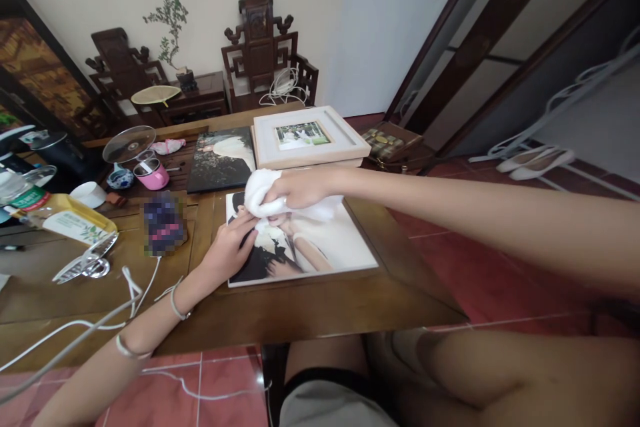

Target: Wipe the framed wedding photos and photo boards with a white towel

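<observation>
A large photo print (320, 247) lies flat on the wooden table (310, 313) in front of me. My right hand (295, 188) is closed on a crumpled white cloth (260, 190), pressed against the print's upper left part. My left hand (230, 248) rests on the print's left edge with fingers spread flat, holding nothing. Thin bracelets circle my left wrist and forearm.
Behind the print lie a dark photo print (221, 159) and a white framed photo (307, 135). To the left are a pink cup (151, 175), a small fan (129, 144), a yellow tray (70, 210), a hair clip (86, 264) and white cables (131, 288). Carved chairs (265, 53) stand at the wall.
</observation>
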Demonstrator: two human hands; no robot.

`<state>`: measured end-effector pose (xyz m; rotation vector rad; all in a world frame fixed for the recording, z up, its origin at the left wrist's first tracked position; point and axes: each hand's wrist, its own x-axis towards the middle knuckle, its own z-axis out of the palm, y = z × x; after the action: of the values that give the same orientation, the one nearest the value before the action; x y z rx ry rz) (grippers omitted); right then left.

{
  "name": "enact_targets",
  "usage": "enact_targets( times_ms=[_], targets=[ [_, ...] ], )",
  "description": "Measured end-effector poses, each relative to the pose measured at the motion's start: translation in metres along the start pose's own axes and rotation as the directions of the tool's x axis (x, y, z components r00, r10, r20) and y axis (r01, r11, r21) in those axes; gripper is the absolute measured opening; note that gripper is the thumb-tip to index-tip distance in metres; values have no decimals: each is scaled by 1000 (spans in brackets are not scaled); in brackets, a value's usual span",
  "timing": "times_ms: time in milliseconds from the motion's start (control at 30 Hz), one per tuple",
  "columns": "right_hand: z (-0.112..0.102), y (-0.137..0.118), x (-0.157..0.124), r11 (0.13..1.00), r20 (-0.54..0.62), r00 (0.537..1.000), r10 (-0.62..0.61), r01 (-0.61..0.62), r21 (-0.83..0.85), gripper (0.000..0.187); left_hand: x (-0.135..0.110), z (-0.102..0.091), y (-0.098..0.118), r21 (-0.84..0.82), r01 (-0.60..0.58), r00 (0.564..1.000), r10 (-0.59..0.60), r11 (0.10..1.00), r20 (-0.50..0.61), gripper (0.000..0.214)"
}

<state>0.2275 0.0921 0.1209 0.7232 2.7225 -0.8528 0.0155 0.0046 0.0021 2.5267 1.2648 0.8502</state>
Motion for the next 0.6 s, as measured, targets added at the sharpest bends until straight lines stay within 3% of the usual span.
enact_targets(
  times_ms=[133, 267, 367, 467, 600],
  targets=[
    [5, 32, -37, 996, -52, 995, 89, -90, -3, 58, 1, 3, 1, -15, -1, 1000, 1, 1000, -1, 37],
    [14, 67, -74, 987, -118, 982, 147, -153, -45, 55, 4, 5, 5, 3, 37, 999, -37, 999, 14, 37],
    [20, 78, -95, 973, -138, 969, 205, -217, -81, 52, 7, 5, 10, 5, 47, 999, -47, 999, 11, 37],
    [24, 65, -110, 968, -74, 967, 245, -248, -34, 51, 10, 3, 14, 3, 43, 999, -43, 999, 18, 37],
    [30, 19, -126, 979, 131, 973, 190, -198, 55, 52, 13, 2, 20, 12, 74, 997, -74, 997, 36, 41]
  ],
)
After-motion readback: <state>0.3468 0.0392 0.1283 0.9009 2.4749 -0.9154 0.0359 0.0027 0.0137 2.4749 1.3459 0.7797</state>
